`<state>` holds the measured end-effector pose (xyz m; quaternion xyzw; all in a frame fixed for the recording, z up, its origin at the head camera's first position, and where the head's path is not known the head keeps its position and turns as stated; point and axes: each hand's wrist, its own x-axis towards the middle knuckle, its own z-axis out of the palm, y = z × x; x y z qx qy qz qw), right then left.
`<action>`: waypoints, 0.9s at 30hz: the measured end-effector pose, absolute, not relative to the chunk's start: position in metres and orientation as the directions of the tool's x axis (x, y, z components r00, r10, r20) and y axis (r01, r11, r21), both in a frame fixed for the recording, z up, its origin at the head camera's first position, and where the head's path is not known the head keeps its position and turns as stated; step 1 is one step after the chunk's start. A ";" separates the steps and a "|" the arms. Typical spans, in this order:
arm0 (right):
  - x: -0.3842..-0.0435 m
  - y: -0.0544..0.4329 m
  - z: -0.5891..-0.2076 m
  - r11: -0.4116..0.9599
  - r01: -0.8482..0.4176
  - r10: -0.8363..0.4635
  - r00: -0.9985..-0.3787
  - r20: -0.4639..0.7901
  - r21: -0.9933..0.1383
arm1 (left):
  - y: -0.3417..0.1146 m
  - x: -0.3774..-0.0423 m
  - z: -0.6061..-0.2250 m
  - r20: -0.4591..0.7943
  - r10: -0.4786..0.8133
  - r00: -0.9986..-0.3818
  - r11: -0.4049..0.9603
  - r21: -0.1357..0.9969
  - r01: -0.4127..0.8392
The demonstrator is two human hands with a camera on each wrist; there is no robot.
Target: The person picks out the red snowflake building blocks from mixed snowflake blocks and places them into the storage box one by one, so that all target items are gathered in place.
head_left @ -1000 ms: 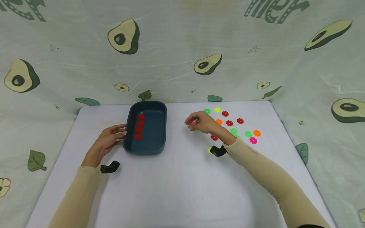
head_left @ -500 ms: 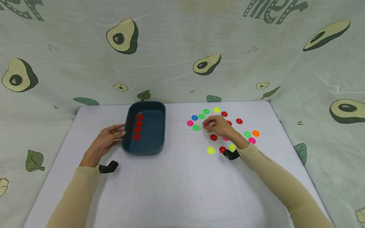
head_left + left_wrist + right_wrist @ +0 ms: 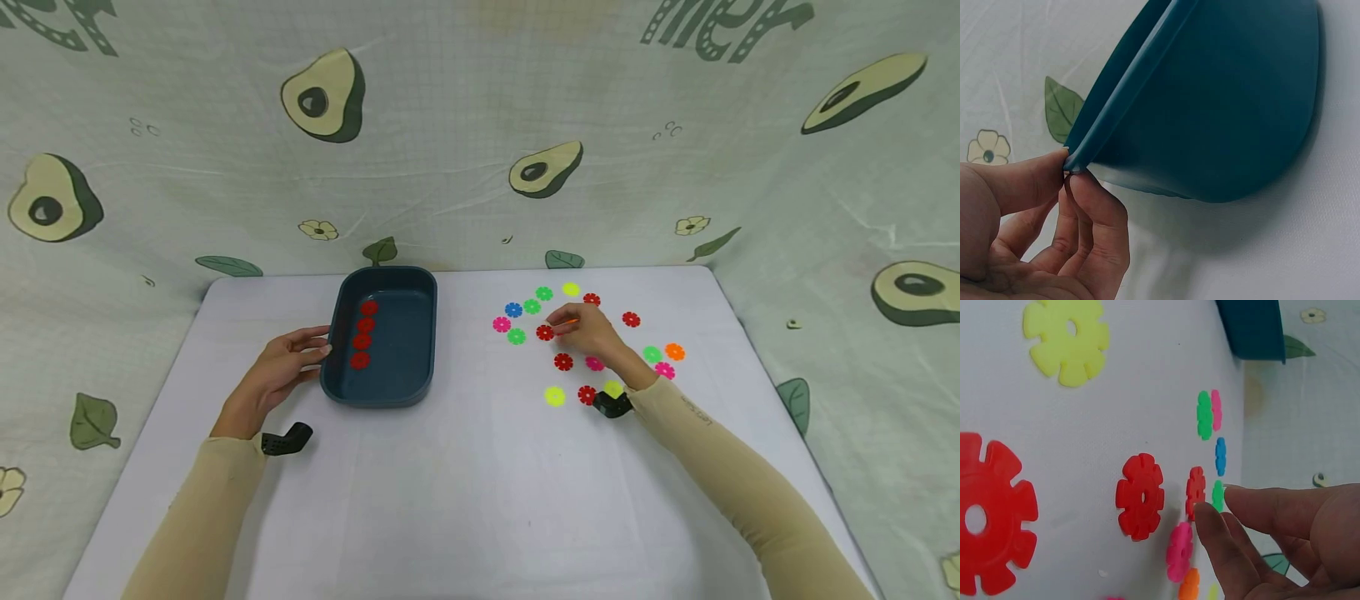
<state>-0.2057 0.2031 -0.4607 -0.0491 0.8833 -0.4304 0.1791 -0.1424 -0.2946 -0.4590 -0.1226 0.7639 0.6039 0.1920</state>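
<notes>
My left hand pinches the left rim of the blue tray, probably steadying it, while my right hand, thumb and finger parted, is at a red disc right of the tray, contact unclear.

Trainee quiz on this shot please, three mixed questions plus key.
1. How many red discs lie in the tray?
2. True or false: the left hand pinches the tray's rim.
3. Fill in: in the head view, the blue disc lies nearer the ____ hand.

Key:
1. Four
2. True
3. Right
</notes>
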 end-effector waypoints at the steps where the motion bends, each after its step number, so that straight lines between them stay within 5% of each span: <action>1: -0.206 0.203 -0.462 0.632 0.064 -0.239 -0.932 -0.272 -0.772 | -0.295 -0.142 -0.459 -0.441 0.045 -0.896 0.241 0.876 -0.419; 27: -0.221 0.172 -0.481 0.765 -0.022 -0.217 -0.950 -0.225 -0.644 | -0.294 -0.142 -0.458 -0.444 0.041 -0.895 0.223 0.877 -0.425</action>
